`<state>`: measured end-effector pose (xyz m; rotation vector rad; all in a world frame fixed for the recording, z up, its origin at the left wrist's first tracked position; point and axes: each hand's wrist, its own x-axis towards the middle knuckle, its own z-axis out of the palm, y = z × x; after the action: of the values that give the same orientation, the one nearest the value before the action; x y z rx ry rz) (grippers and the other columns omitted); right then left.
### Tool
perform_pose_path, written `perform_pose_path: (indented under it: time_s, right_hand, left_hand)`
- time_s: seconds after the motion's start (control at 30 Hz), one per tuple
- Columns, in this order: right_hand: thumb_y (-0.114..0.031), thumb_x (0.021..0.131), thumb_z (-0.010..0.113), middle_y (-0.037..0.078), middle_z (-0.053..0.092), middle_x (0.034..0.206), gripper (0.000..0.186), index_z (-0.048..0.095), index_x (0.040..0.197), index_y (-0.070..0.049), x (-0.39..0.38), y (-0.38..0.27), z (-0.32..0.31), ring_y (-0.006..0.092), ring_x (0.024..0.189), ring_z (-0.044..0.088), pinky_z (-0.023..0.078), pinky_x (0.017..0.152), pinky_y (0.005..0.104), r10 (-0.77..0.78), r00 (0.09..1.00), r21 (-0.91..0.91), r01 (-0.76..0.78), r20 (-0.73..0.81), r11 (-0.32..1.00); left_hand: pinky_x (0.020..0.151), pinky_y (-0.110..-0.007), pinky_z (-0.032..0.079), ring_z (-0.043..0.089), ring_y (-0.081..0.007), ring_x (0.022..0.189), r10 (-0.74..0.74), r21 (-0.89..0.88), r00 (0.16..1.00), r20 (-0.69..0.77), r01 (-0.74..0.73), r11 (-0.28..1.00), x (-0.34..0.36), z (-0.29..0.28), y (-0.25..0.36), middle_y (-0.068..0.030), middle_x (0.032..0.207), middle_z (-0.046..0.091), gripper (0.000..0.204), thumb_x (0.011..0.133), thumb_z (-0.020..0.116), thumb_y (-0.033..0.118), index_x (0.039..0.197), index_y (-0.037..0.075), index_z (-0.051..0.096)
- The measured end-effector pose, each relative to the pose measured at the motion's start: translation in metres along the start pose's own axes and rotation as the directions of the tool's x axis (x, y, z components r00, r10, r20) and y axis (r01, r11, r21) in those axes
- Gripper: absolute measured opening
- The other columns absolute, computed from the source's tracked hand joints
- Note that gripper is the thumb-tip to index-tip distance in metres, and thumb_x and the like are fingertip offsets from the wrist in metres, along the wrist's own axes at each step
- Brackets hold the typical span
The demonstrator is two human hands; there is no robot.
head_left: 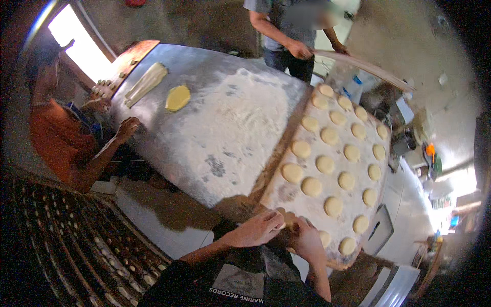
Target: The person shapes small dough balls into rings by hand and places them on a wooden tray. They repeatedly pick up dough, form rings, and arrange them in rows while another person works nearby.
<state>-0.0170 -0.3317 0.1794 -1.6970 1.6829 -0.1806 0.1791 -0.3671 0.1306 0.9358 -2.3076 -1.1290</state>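
Note:
Over the near corner of a floured board [286,194], my left hand [257,228] and my right hand [308,240] come close together. Their fingers are closed on a small piece of dough [289,222], mostly hidden between them. Several flat, round dough pieces [333,206] lie spaced in rows on the board. One dough round [324,238] sits right beside my right hand, partly covered by it. Left of the board stands a metal table [169,138] spread with white flour [240,123]. A yellow, flattened dough sheet [178,98] and a long pale dough strip [147,84] rest at its far left.
At left, a person in an orange shirt [61,138] has hands by the table's edge. Beyond the table another person [286,36] holds a long wooden board [368,69]. Slatted racks [76,245] with small dough pieces fill the lower left. A grey tray [381,230] is at right.

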Motion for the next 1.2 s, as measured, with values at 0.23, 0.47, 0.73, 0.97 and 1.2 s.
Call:
perform_pose_path:
  time_s: [0.23,0.47,0.73,0.97,1.2]
  right_hand:
    - [-0.016,0.086,0.062,0.023,0.068,0.101,0.031,0.06,0.116,-0.006,0.158,-0.095,0.011,0.0408,0.099,0.064,0.051,0.086,0.048,-0.179,0.974,0.158,0.201,-0.14,0.967]
    - [-0.025,0.078,0.075,0.016,0.062,0.116,0.04,0.063,0.114,-0.012,0.325,-0.137,0.05,0.0355,0.112,0.053,0.044,0.095,0.0463,-0.119,0.879,-0.301,-0.029,-0.462,0.953]
    - [-0.02,0.077,0.07,0.024,0.064,0.109,0.043,0.059,0.115,-0.002,0.296,-0.157,0.057,0.0416,0.103,0.059,0.048,0.091,0.0465,-0.076,0.996,-0.242,0.062,-0.05,0.968]
    - [-0.015,0.077,0.061,0.024,0.066,0.105,0.037,0.061,0.111,0.001,0.228,-0.171,0.074,0.0417,0.103,0.062,0.048,0.092,0.0457,0.086,0.992,0.095,-0.078,-0.091,0.992]
    - [-0.015,0.08,0.068,0.019,0.068,0.103,0.031,0.062,0.109,-0.005,0.212,-0.16,0.077,0.0364,0.097,0.066,0.052,0.084,0.0412,0.274,0.947,0.139,-0.253,-0.165,0.958]
  left_hand:
    - [0.085,-0.039,0.05,0.063,-0.0321,0.098,-0.239,-0.2,0.877,-0.416,0.168,0.965,-0.013,-0.159,-0.125,-0.0168,0.107,0.063,0.032,0.082,0.073,0.01,0.111,0.003,0.059]
    - [0.101,-0.046,0.042,0.051,-0.0344,0.122,-0.158,0.358,0.954,-0.254,0.244,0.901,0.073,-0.243,-0.228,-0.0164,0.131,0.053,0.032,0.088,0.064,0.021,0.118,0.009,0.062]
    - [0.116,-0.056,0.023,0.024,-0.0383,0.144,0.098,0.585,0.992,0.077,-0.125,0.801,0.12,-0.242,-0.253,-0.0156,0.155,0.031,0.06,0.085,0.061,0.017,0.143,0.019,0.049]
    - [0.118,-0.053,0.021,0.029,-0.0358,0.143,0.232,0.511,0.956,0.178,-0.291,0.809,0.03,-0.235,-0.225,-0.0135,0.154,0.035,0.051,0.084,0.06,0.018,0.135,0.015,0.057]
    - [0.113,-0.051,0.028,0.04,-0.0319,0.136,0.164,0.595,0.871,0.463,-0.443,0.671,0.009,-0.241,-0.191,-0.0097,0.136,0.056,0.04,0.082,0.062,0.022,0.119,0.008,0.065]
